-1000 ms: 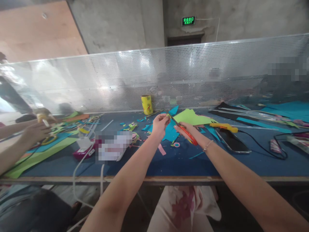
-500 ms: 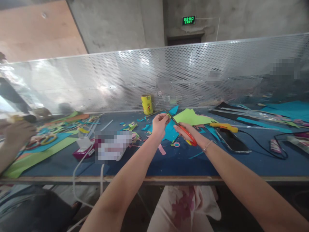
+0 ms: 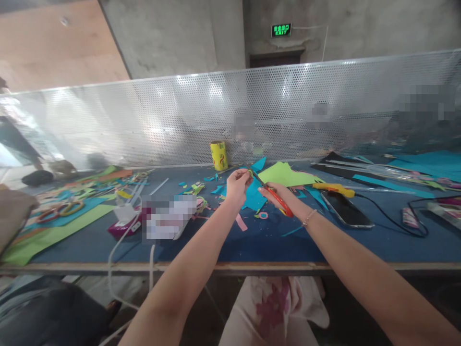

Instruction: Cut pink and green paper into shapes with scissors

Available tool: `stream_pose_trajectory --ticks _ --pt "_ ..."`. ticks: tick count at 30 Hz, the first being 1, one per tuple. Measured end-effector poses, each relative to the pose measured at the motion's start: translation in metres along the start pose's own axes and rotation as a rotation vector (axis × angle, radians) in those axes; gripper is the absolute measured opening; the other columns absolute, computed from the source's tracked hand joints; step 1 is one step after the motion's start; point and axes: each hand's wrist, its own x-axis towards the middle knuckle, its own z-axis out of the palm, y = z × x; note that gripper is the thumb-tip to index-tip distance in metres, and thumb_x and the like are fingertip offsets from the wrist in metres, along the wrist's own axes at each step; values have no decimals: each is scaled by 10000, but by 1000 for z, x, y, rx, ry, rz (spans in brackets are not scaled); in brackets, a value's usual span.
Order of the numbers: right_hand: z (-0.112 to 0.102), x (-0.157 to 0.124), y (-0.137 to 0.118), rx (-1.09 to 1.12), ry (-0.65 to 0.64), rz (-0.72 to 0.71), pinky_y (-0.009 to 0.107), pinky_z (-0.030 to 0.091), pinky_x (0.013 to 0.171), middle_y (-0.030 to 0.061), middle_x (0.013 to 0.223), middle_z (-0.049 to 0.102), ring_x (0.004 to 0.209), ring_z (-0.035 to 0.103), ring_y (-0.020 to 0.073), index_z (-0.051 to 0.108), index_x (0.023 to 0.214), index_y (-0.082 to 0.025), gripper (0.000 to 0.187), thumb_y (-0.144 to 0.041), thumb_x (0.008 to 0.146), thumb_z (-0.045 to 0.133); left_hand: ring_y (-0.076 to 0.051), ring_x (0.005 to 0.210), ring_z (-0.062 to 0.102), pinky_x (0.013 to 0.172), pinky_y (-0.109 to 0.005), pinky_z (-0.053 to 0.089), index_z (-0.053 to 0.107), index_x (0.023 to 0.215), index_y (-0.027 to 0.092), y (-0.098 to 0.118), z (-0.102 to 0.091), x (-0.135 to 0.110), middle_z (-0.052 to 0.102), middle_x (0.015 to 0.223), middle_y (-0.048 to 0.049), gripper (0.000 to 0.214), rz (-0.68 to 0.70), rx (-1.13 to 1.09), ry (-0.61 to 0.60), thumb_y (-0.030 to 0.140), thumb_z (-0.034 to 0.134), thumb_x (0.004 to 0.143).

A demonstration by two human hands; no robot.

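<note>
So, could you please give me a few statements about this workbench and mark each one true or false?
1. The right hand holds the red-handled scissors. True.
2. In the picture, the phone lies left of the scissors. False: the phone lies to their right.
3. A yellow roll stands near the perforated screen. True.
4. The left hand lies flat on the table. False: the left hand pinches what looks like a small green piece.
5. The exit sign glows red. False: the exit sign glows green.
</note>
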Motion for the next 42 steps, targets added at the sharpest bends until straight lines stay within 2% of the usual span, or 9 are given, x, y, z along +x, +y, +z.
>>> stream_pose_trajectory --ticks 9,15,20,25,31,42 --pt "0 -4 -12 19 -2 92 209 259 370 -60 422 363 368 340 70 456 651 -181 352 -526 688 515 -79 593 530 681 -265 459 543 664 148 -1 1 1 550 613 16 90 88 93 7 88 591 616" --pt "1 -2 -7 -25 9 65 229 303 412 -43 466 408 408 386 88 469 673 -181 344 -521 728 456 -86 600 546 707 -281 463 552 683 144 -2 1 2 561 615 10 103 86 70 4 96 610 612" --pt "-1 -3 -10 21 -17 60 222 310 420 -31 527 446 450 408 85 448 721 -180 353 -529 752 410 -77 576 540 682 -267 471 557 669 139 -1 3 -3 566 625 9 105 67 101 -26 118 630 596" --pt "-2 -5 -11 32 -16 65 216 294 403 -52 485 401 416 369 73 426 685 -185 361 -541 746 415 -73 578 543 675 -258 473 556 701 131 -1 4 -4 568 639 12 124 59 131 -48 140 628 601" --pt "0 -2 -6 -3 9 62 225 308 396 -44 483 415 415 389 86 458 696 -181 333 -511 736 439 -73 580 542 694 -273 468 551 705 131 0 4 -5 561 641 10 113 51 145 -50 128 616 612" --pt "1 0 -5 4 74 39 232 304 404 -40 449 422 392 386 90 455 622 -186 290 -461 701 505 -78 604 529 652 -257 458 533 717 141 0 2 -2 544 664 7 103 110 239 6 101 568 628"
